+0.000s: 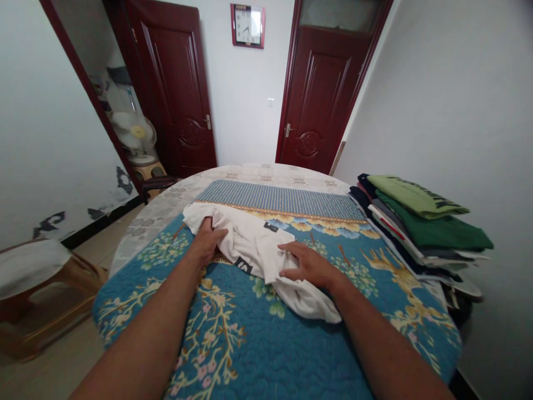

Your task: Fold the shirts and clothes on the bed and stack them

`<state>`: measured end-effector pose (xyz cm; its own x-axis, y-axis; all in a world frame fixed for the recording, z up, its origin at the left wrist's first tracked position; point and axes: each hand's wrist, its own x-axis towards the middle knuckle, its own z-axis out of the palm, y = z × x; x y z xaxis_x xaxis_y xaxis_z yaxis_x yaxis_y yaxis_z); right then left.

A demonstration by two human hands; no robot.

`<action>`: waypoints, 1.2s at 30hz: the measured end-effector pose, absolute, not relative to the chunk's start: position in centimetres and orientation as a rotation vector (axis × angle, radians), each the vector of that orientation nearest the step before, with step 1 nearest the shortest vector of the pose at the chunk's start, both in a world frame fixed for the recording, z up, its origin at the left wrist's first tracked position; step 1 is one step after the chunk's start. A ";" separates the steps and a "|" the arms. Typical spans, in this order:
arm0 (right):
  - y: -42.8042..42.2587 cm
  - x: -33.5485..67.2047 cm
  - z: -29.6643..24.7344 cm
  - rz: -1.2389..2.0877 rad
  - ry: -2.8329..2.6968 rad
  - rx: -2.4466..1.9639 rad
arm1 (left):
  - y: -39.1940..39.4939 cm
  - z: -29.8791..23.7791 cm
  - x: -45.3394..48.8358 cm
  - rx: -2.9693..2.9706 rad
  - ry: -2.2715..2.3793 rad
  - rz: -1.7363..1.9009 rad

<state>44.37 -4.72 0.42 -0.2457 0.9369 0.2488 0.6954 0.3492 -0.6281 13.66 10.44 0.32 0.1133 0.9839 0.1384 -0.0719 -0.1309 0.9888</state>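
Red-brown doors (177,83) and a wall clock (249,26) sit way out past your fingertips, and right under your fingers you've got a blue quilted cover (316,350) spread on a round table. Pretty decent work surface, tbh.

Your white garment (252,239) is lying on that cover, bunched and twisted between your two hands, with one end trailing out below your right fingers. Your left hand (204,243) looks like it's got a grip: fingers tucked into a fold, thumb over the cloth, though the tips are buried. Your right hand (310,264) has its thumb and fingers spread apart, resting on the fabric; can't tell if the hidden fingers are pinching any.

For handling it well, I'd keep that left grip light but steady, so it works as an anchor. Then use your right fingertips to feel for a real edge or seam rather than grabbing a random wad. Soft cloth like this probably drags on quilting, so lift a touch before pulling. Also watch the clothes stack (437,222) beyond your right fingers; a wide elbow might bump it.
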 end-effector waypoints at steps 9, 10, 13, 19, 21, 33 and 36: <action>-3.0 42.7 -1.0 0.276 -1.856 -1.621 | 11.3 -0.4 13.4 1.262 0.876 1.332; -3.0 43.5 -0.7 0.273 -1.723 -1.655 | 11.6 -0.5 13.2 1.265 0.889 1.365; -3.2 45.9 0.6 0.244 -1.393 -1.705 | 12.1 -0.5 12.8 1.256 0.901 1.443; -4.8 44.4 1.7 0.536 -1.825 -1.506 | 11.0 0.1 13.3 1.227 0.897 1.129; -5.6 42.4 1.7 0.476 -2.092 -1.468 | 10.5 0.4 13.1 1.326 0.970 0.901; -4.3 40.3 0.5 0.336 -1.843 -1.588 | 9.7 0.1 12.4 1.854 1.438 0.921; -3.1 42.9 0.0 0.548 -1.322 -1.524 | 9.9 -0.1 12.5 1.644 1.416 1.052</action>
<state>42.87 -3.12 -0.02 0.2990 0.9174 0.2627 0.4625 0.1015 -0.8808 12.51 9.88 -0.14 0.0661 0.9896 0.1274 0.4080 -0.1434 0.9017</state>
